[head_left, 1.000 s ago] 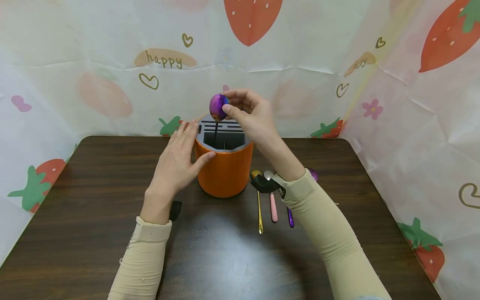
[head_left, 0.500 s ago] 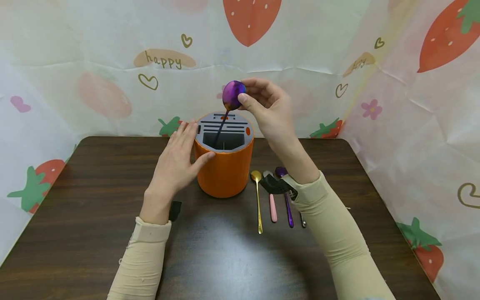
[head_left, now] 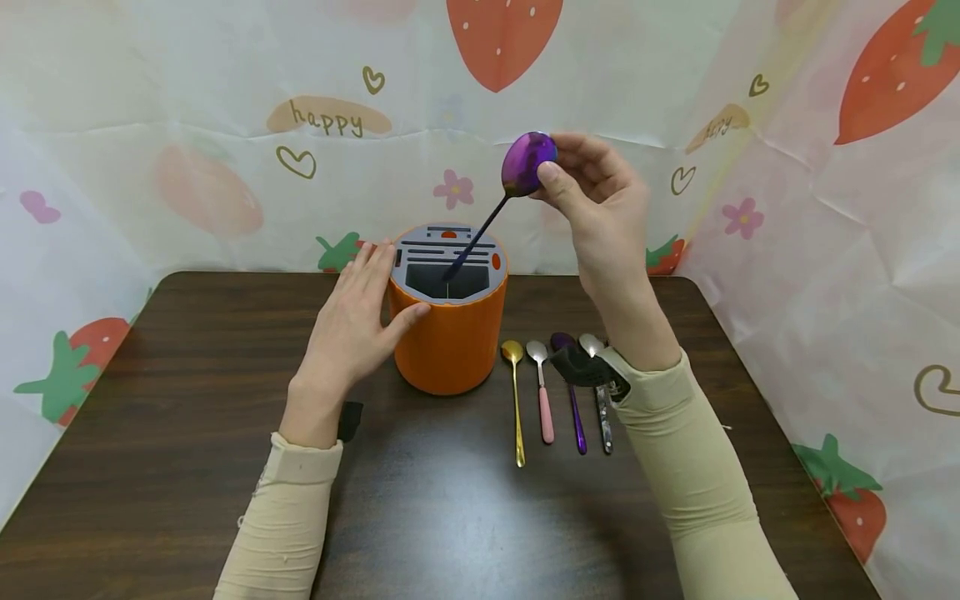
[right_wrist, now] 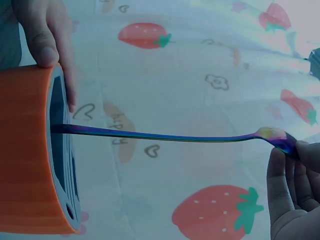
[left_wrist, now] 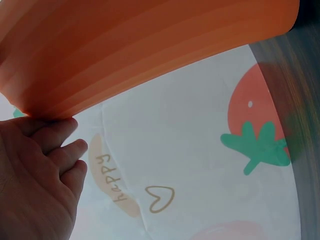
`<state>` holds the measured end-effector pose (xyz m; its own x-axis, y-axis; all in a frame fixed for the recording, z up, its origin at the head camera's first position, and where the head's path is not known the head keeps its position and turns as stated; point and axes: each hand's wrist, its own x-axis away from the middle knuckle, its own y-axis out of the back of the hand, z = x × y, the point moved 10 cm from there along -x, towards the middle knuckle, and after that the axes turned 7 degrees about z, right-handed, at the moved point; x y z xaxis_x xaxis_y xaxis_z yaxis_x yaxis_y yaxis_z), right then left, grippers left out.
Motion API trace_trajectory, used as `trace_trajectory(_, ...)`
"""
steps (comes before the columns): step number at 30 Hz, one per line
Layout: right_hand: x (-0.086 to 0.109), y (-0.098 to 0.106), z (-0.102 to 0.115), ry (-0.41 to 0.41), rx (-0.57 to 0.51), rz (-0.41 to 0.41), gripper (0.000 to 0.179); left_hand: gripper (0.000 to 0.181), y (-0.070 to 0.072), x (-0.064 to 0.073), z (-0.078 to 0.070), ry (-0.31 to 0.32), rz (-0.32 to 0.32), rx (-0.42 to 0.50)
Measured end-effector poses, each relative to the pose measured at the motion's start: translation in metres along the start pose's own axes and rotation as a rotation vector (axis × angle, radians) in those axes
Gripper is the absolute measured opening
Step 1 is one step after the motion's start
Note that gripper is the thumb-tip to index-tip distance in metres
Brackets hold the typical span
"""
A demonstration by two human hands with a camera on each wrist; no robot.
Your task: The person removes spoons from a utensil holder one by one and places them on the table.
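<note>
My right hand (head_left: 600,196) pinches the bowl of a long purple iridescent spoon (head_left: 487,223) between thumb and fingers. The spoon slants down to the left, and its handle end sits in the dark front opening of an orange round utensil holder (head_left: 448,350) with a grey slotted top. In the right wrist view the spoon (right_wrist: 160,136) stretches from the holder's opening to my fingertips. Against the holder's left side rests my left hand (head_left: 348,325), fingers straight, thumb by the front of the rim. The left wrist view shows my fingertips touching the orange wall (left_wrist: 150,45).
Right of the holder, a gold spoon (head_left: 516,400), a pink-handled spoon (head_left: 545,412), a purple spoon (head_left: 577,421) and a silver spoon with patterned handle (head_left: 603,417) lie side by side on the dark wooden table (head_left: 187,467). A printed cloth (head_left: 225,67) hangs behind.
My right hand has moved up and to the right with the purple iridescent spoon, drawing more of its handle out of the holder and tilting it. The left hand stays where it was.
</note>
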<state>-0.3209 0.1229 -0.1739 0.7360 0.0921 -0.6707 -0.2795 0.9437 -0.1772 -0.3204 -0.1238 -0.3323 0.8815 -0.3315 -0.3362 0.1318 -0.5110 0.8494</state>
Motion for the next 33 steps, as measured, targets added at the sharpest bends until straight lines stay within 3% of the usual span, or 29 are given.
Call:
trace_trajectory(15,0.003,0.048,0.013,0.044,-0.072,-0.148,0.021,0.091,0.000,-0.001,0.000,-0.001,0.002,0.002)
trace_trajectory(27,0.014,0.086,0.017,-0.010,-0.168,-0.320,0.022,0.091,0.001,-0.001,0.000,-0.004,-0.007,-0.002)
trace_trajectory(33,0.021,0.097,0.012,-0.033,-0.089,-0.303,0.021,0.092,0.000,-0.001,0.001,0.005,0.005,0.001)
